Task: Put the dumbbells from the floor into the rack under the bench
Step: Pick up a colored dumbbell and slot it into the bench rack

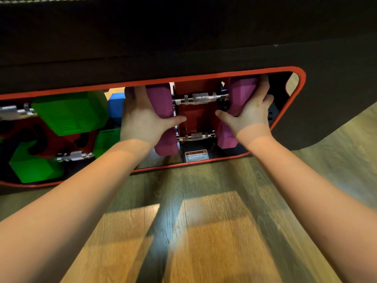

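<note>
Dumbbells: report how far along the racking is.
Done: two green dumbbells and a lower purple dumbbell sit in the rack. In hand: left hand and right hand grip the upper purple dumbbell by its heads at the cradle. Left: release it; no dumbbells show on the floor.

wood-plank floor (204, 231) | caution label (196, 155), text unreadable | sunlit patches, floor

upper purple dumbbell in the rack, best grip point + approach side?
Probably the two purple end blocks, one hand each, coming straight in from the open front of the rack. The upper purple dumbbell lies crosswise with its short knurled bar tight against the red cradle. The left hand and right hand already grip it that way.
</note>
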`<state>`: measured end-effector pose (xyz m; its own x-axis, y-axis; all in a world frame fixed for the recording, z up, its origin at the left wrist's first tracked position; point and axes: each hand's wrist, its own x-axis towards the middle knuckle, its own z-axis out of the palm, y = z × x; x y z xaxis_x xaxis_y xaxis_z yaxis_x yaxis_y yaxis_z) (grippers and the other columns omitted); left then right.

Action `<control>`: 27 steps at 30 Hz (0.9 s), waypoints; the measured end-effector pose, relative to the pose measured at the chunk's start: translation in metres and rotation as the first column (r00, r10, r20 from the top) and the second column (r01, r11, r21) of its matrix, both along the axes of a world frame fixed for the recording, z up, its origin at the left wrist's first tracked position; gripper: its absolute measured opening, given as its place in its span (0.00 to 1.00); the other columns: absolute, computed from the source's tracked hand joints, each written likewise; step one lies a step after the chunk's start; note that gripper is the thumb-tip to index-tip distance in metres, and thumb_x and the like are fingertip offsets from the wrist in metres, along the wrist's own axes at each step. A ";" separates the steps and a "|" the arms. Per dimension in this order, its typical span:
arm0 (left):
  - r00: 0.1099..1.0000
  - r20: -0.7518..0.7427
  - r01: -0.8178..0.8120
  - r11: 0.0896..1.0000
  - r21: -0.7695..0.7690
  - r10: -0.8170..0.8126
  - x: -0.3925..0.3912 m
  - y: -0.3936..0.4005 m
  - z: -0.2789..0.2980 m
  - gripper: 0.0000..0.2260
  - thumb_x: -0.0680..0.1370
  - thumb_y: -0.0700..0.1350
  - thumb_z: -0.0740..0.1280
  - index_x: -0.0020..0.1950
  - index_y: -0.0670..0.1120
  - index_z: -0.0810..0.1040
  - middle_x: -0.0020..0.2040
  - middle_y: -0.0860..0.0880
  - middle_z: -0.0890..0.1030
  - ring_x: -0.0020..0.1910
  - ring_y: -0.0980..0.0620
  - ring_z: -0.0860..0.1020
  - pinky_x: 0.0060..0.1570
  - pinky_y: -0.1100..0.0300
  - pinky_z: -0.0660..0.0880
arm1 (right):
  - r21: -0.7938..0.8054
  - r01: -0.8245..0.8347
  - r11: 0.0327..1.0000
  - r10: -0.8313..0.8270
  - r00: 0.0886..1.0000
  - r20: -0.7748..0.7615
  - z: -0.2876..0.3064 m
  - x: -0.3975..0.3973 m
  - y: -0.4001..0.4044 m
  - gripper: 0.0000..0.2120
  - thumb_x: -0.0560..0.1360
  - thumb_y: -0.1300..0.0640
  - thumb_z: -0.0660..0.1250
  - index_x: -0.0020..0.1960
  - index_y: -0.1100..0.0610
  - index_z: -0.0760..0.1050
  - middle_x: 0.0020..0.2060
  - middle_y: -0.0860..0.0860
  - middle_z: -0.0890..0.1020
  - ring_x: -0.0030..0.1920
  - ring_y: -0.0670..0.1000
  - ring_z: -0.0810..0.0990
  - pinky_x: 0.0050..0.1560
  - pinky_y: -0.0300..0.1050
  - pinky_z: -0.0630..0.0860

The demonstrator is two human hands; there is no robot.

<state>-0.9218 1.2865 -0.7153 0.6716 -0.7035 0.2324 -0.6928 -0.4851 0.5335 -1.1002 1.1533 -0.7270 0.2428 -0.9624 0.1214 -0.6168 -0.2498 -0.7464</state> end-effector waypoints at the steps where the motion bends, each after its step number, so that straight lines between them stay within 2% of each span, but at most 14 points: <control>1: 1.000 -0.016 0.003 1.000 0.019 -0.003 -0.001 0.001 0.002 0.55 0.59 0.68 0.77 0.76 0.46 0.55 0.70 0.42 0.67 0.66 0.38 0.70 0.63 0.46 0.72 | -0.001 0.015 1.000 -0.015 1.000 -0.028 0.001 0.000 0.001 0.59 0.63 0.48 0.80 0.79 0.51 0.43 0.71 0.62 0.59 0.69 0.67 0.65 0.69 0.61 0.65; 5: 0.985 -0.153 0.083 0.996 0.027 -0.077 0.007 0.013 0.007 0.52 0.60 0.66 0.77 0.74 0.47 0.54 0.67 0.47 0.73 0.63 0.43 0.76 0.58 0.52 0.74 | -0.051 0.139 0.989 -0.147 0.969 -0.200 0.011 0.001 0.014 0.60 0.61 0.39 0.78 0.79 0.51 0.43 0.72 0.61 0.60 0.69 0.65 0.63 0.68 0.60 0.62; 9: 0.944 -0.298 0.136 0.990 -0.029 -0.139 0.019 0.041 0.014 0.46 0.62 0.64 0.78 0.73 0.53 0.60 0.64 0.58 0.72 0.62 0.57 0.72 0.62 0.60 0.68 | -0.118 0.170 0.978 -0.181 0.979 -0.091 0.013 -0.001 0.052 0.50 0.65 0.38 0.74 0.77 0.52 0.51 0.72 0.58 0.60 0.69 0.62 0.62 0.66 0.61 0.60; 11: 0.879 -0.448 0.160 0.986 -0.042 -0.162 0.030 0.061 0.016 0.45 0.60 0.70 0.75 0.72 0.55 0.68 0.66 0.59 0.73 0.65 0.59 0.73 0.67 0.57 0.69 | -0.221 0.118 0.968 -0.125 0.992 -0.018 0.014 -0.008 0.076 0.40 0.68 0.40 0.72 0.73 0.54 0.59 0.69 0.57 0.64 0.67 0.60 0.64 0.64 0.59 0.61; 12: 0.856 -0.480 0.207 0.978 -0.028 -0.195 0.037 0.074 0.019 0.42 0.60 0.72 0.73 0.68 0.55 0.72 0.65 0.58 0.76 0.64 0.59 0.75 0.67 0.54 0.71 | -0.299 0.060 0.952 -0.058 0.998 0.014 0.018 -0.012 0.085 0.34 0.70 0.42 0.71 0.70 0.54 0.64 0.66 0.57 0.67 0.65 0.59 0.66 0.62 0.58 0.61; 14: 0.833 -0.486 0.305 0.952 0.002 -0.266 0.046 0.099 0.027 0.30 0.65 0.66 0.73 0.62 0.53 0.79 0.59 0.57 0.81 0.60 0.62 0.77 0.64 0.56 0.74 | -0.446 -0.166 0.879 0.188 0.982 0.006 0.028 -0.014 0.095 0.21 0.72 0.49 0.70 0.61 0.56 0.71 0.58 0.57 0.73 0.59 0.59 0.71 0.57 0.58 0.65; 15: 0.828 -0.486 0.308 0.951 -0.024 -0.280 0.052 0.113 0.031 0.22 0.69 0.60 0.74 0.59 0.50 0.81 0.56 0.55 0.83 0.57 0.62 0.79 0.61 0.60 0.74 | -0.479 -0.331 0.813 0.361 0.932 -0.031 0.033 -0.010 0.100 0.15 0.73 0.52 0.69 0.56 0.58 0.73 0.53 0.56 0.74 0.55 0.58 0.73 0.55 0.58 0.68; 17: 0.839 -0.468 0.237 0.961 -0.145 -0.277 0.061 0.137 0.040 0.10 0.75 0.48 0.73 0.52 0.43 0.83 0.48 0.48 0.85 0.46 0.59 0.82 0.49 0.65 0.77 | -0.407 -0.642 0.650 0.644 0.750 -0.154 0.042 0.007 0.110 0.10 0.74 0.55 0.69 0.52 0.59 0.75 0.49 0.52 0.74 0.51 0.53 0.74 0.55 0.48 0.71; 19: 0.917 -0.356 0.095 0.965 -0.244 -0.180 0.077 0.160 0.041 0.07 0.76 0.46 0.72 0.45 0.43 0.83 0.40 0.47 0.85 0.39 0.57 0.81 0.40 0.63 0.76 | -0.201 -0.804 0.559 0.769 0.594 -0.236 0.052 0.035 0.123 0.14 0.74 0.51 0.70 0.56 0.57 0.74 0.50 0.49 0.72 0.50 0.46 0.73 0.55 0.35 0.68; 21: 0.980 -0.190 -0.115 0.937 -0.329 0.053 0.097 0.185 0.036 0.06 0.77 0.47 0.70 0.43 0.46 0.82 0.38 0.52 0.82 0.38 0.59 0.79 0.40 0.62 0.74 | -0.040 -0.821 0.569 0.793 0.561 -0.239 0.062 0.068 0.136 0.24 0.72 0.45 0.70 0.63 0.53 0.71 0.53 0.47 0.73 0.50 0.46 0.76 0.55 0.38 0.71; 22: 0.974 -0.119 -0.222 0.895 -0.387 0.191 0.106 0.196 0.033 0.06 0.77 0.48 0.69 0.45 0.46 0.81 0.41 0.52 0.81 0.41 0.58 0.78 0.42 0.62 0.74 | 0.022 -0.799 0.600 0.780 0.580 -0.234 0.068 0.085 0.141 0.28 0.71 0.42 0.70 0.66 0.52 0.69 0.54 0.47 0.73 0.48 0.46 0.77 0.52 0.42 0.72; 24: 0.890 -0.039 -0.418 0.778 -0.469 0.455 0.121 0.213 0.028 0.11 0.77 0.49 0.68 0.55 0.44 0.77 0.53 0.49 0.77 0.53 0.54 0.74 0.51 0.65 0.70 | 0.101 -0.740 0.665 0.739 0.632 -0.232 0.077 0.118 0.147 0.30 0.72 0.40 0.69 0.68 0.52 0.66 0.51 0.47 0.74 0.43 0.47 0.76 0.46 0.43 0.68; 25: 0.837 -0.055 -0.504 0.728 -0.464 0.545 0.128 0.219 0.026 0.17 0.76 0.50 0.68 0.61 0.44 0.74 0.60 0.48 0.73 0.60 0.52 0.71 0.56 0.65 0.67 | 0.121 -0.721 0.683 0.726 0.650 -0.224 0.079 0.135 0.151 0.29 0.73 0.40 0.69 0.67 0.53 0.67 0.48 0.47 0.74 0.43 0.48 0.74 0.45 0.41 0.67; 27: 0.801 -0.167 -0.591 0.716 -0.372 0.575 0.143 0.225 0.021 0.29 0.77 0.52 0.68 0.74 0.42 0.63 0.73 0.46 0.63 0.73 0.50 0.62 0.66 0.65 0.60 | 0.153 -0.679 0.718 0.694 0.684 -0.222 0.077 0.167 0.159 0.27 0.74 0.38 0.66 0.64 0.55 0.72 0.48 0.49 0.78 0.47 0.52 0.76 0.45 0.43 0.68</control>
<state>-0.7784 1.5112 -0.6945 0.9319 -0.0254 0.3618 -0.3186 -0.5339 0.7832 -0.9336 1.3128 -0.6503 0.8517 -0.5171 -0.0846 -0.4513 -0.6420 -0.6198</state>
